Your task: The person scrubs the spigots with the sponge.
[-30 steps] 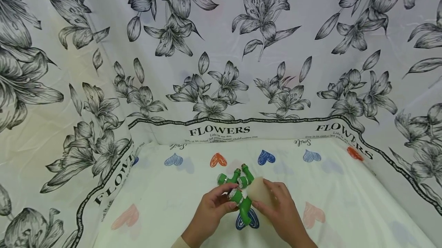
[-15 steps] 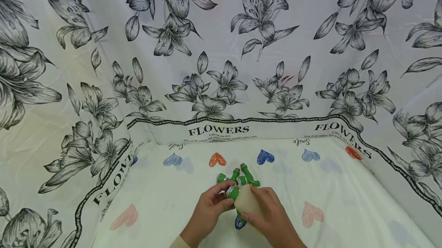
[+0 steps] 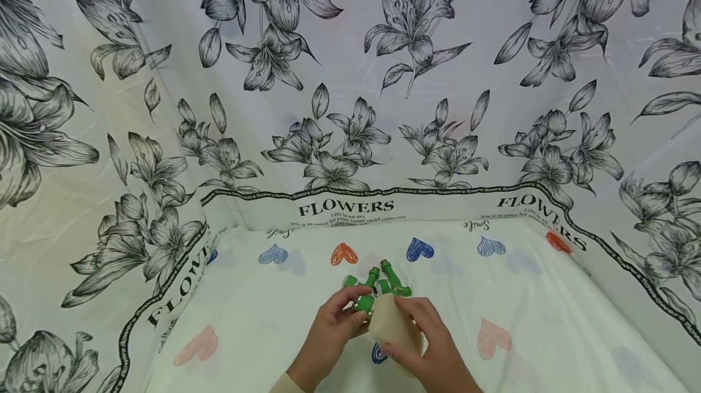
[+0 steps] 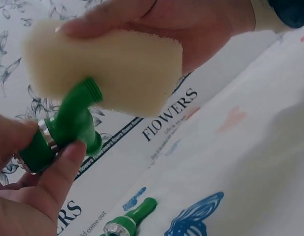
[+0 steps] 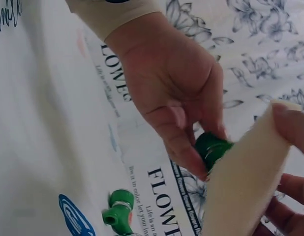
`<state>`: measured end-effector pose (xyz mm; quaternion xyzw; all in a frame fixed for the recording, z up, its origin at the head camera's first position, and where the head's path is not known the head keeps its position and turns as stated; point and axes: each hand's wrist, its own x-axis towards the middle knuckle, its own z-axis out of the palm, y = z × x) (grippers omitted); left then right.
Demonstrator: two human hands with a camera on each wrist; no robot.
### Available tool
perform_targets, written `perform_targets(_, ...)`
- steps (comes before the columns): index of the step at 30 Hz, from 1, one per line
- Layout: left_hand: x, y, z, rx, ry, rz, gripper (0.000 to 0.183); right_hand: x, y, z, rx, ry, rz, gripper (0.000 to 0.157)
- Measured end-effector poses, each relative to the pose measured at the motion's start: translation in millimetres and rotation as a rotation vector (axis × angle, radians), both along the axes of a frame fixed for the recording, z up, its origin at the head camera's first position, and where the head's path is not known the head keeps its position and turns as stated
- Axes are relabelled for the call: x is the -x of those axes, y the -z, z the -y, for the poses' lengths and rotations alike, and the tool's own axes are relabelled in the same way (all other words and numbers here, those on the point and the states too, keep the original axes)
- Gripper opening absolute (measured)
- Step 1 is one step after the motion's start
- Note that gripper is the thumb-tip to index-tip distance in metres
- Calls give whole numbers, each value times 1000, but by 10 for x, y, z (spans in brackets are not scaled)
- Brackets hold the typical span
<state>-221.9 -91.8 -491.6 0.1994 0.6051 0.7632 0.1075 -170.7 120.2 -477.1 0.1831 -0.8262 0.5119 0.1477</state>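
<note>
My left hand pinches a green faucet with silver bands by its banded end, between thumb and fingers. In my right hand is a cream-coloured sponge block, gripped along its edges by thumb and fingers. The sponge lies across the faucet's spout side and hides most of it in the head view. From the left wrist view, the threaded green end overlaps the sponge's face. Just beyond the hands, two more green faucets lie on the cloth, one partly behind the left fingers.
A white cloth printed with coloured hearts covers the surface. Behind it and at the sides hang white curtains with black lily drawings and a "FLOWERS" border.
My right hand has brought the sponge leftward over the faucet, covering the spout that showed earlier. The left hand keeps its pinch in nearly the same place. The other faucets stay put.
</note>
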Motion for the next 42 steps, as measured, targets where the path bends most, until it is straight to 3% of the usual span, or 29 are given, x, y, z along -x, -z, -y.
perform_targets(4,-2,-39,-20,-98,28,113,41,-21,-65,-60,88,58,52,61)
perform_targets(7,-12,-64,-32,-148,32,156,44,-23,-95,-88,109,39,53,60)
perform_targets(14,-19,-41,-25,-154,23,103,39,-5,-104,-94,130,-47,49,60)
perform_targets(22,-43,-52,0,-188,18,159,42,36,-103,-89,121,94,206,56)
perform_targets(31,-84,-60,0,-204,53,164,41,97,-16,-132,22,148,86,63)
perform_targets(35,-93,-74,-1,-199,49,184,43,145,36,-167,-24,226,43,67)
perform_targets(38,-94,-76,-2,-203,55,197,44,193,65,-199,-42,301,40,70)
perform_targets(42,-92,-64,4,-207,64,194,44,223,93,-217,-36,325,68,72)
